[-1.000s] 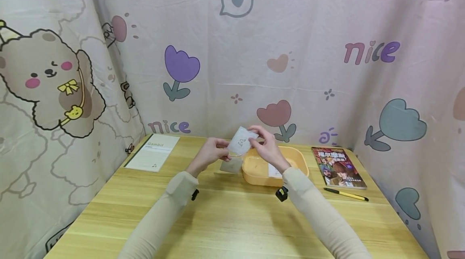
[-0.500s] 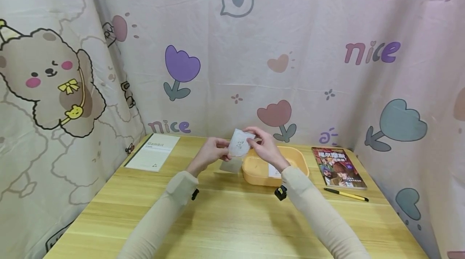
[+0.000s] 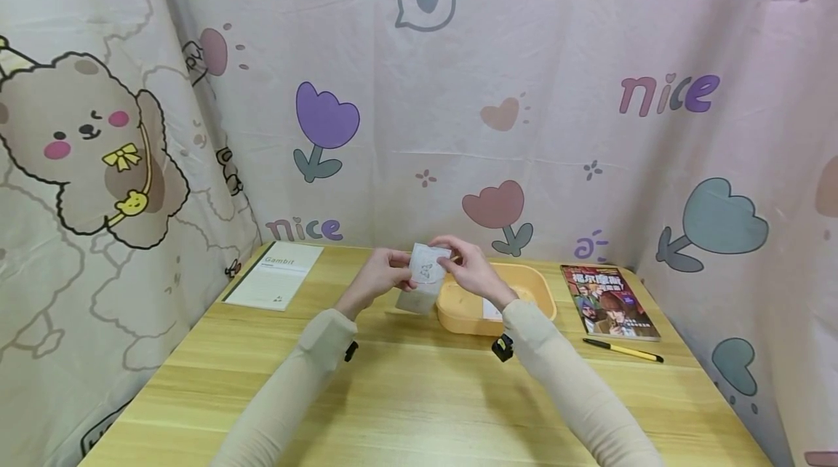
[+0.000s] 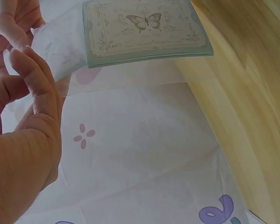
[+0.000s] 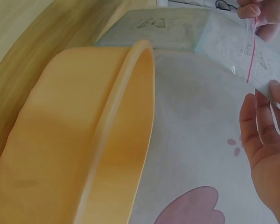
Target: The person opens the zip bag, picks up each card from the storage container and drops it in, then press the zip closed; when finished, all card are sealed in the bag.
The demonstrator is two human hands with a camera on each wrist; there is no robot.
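Note:
My left hand (image 3: 380, 276) pinches a clear zip bag (image 3: 419, 300) near its mouth. In the right wrist view a red zip line (image 5: 253, 56) runs close to those fingers. Inside the bag's lower part lies a stack of pale green cards (image 4: 147, 32) with a butterfly print on top. My right hand (image 3: 473, 269) pinches a thin pale butterfly-printed card (image 3: 427, 262) between thumb and fingers. The card's lower edge is at the bag's mouth; how far it lies inside I cannot tell. Bag and card are above the table.
A yellow-orange plastic basket (image 3: 458, 323) stands just right of the bag, with a white paper piece (image 3: 491, 309) in it. At left lies a white notebook (image 3: 275, 276). A comic-style magazine (image 3: 612, 303) and a yellow pen (image 3: 623, 350) lie at right. A printed curtain (image 3: 406, 103) hangs behind.
My right hand has moved left and slightly down with the card, turning it more upright over the bag's mouth. My left hand has stayed almost in place.

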